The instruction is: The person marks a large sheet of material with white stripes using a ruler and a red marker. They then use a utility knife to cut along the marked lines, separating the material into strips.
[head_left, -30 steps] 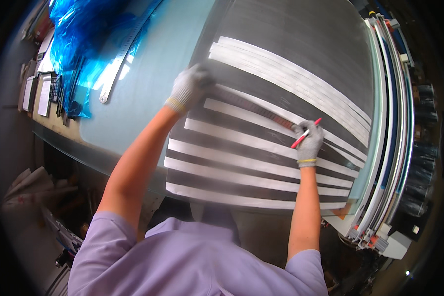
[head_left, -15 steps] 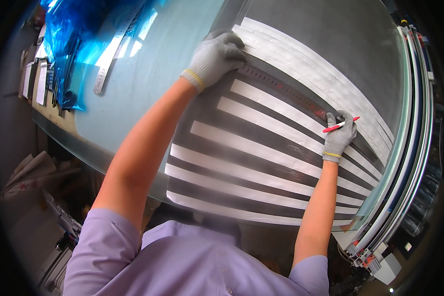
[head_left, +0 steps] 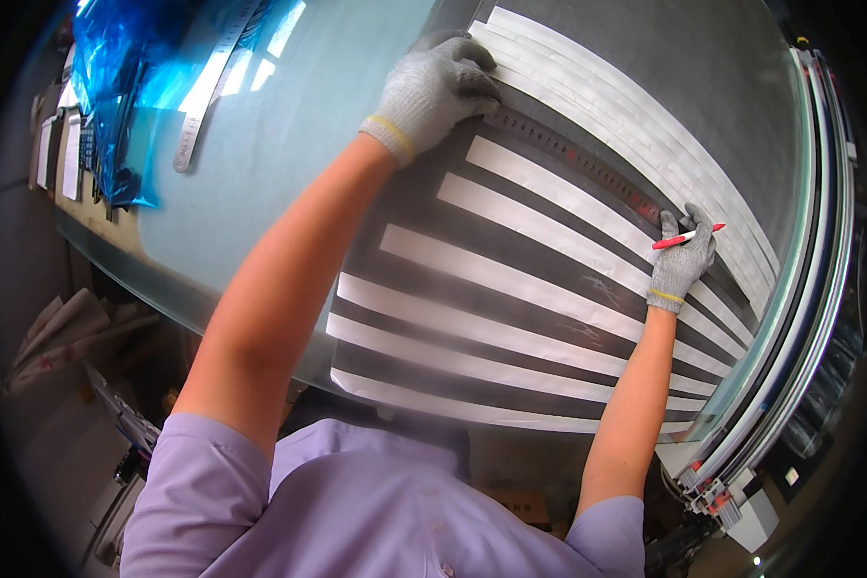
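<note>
A dark graduated ruler (head_left: 573, 152) lies slantwise on a dark sheet (head_left: 409, 199), between a band of closely laid white strips (head_left: 636, 120) and several spaced-out white strips (head_left: 511, 217). My left hand (head_left: 440, 89), in a grey knit glove, has its fingers bent down over the ruler's left end, next to the band's corner; the fingertips are partly hidden. At the ruler's other end is my right hand (head_left: 682, 265), also gloved. It grips a red-and-white marker pen (head_left: 689, 236) held crosswise, with its fingertips by the ruler.
Beneath everything is a glass-topped table (head_left: 289, 164). A steel ruler (head_left: 207, 101) and crumpled blue plastic film (head_left: 130, 77) lie at the far left. Long metal rails (head_left: 824, 260) run along the right edge. Rolled sheets (head_left: 58, 332) sit below the table on the left.
The whole view has shifted slightly, so sheet, strips and hands appear a little further right and up. Both hands keep their places at the ruler's ends.
</note>
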The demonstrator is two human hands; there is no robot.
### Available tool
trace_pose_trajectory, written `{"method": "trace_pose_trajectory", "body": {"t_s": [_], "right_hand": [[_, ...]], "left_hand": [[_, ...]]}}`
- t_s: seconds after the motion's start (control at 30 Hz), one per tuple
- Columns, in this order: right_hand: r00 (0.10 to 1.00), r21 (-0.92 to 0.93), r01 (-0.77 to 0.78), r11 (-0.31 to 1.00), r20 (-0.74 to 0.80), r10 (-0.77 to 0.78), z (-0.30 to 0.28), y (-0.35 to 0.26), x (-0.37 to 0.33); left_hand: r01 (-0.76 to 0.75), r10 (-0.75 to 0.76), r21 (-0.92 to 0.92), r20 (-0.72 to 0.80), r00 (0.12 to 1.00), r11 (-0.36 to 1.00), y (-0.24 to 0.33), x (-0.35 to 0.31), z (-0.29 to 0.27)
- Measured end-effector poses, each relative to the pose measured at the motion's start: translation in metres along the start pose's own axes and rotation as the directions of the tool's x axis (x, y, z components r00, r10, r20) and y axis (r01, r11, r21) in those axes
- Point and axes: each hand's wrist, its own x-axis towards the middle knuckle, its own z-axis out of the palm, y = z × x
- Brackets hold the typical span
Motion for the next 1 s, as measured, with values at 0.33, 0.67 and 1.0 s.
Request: {"method": "trace_pose_trajectory", "body": {"t_s": [0.33,0.67,1.0], "right_hand": [[1.000,-0.002,0.021,1.000,0.006,-0.021,-0.001,0.001,-0.001],[0.999,0.026,0.034,0.999,0.007,-0.034,-0.001,0.002,-0.001],[0.998,0.148,-0.009,0.989,-0.055,0.017,-0.002,-0.003,0.000]], "left_hand": [[0.023,-0.023,0.009,0.027,0.999,1.000,0.003,0.000,-0.001],[0.029,-0.029,0.016,0.035,0.999,0.999,0.001,0.002,0.002],[0.021,-0.022,0.026,0.038,0.999,0.999,0.001,0.001,0.001]]}}
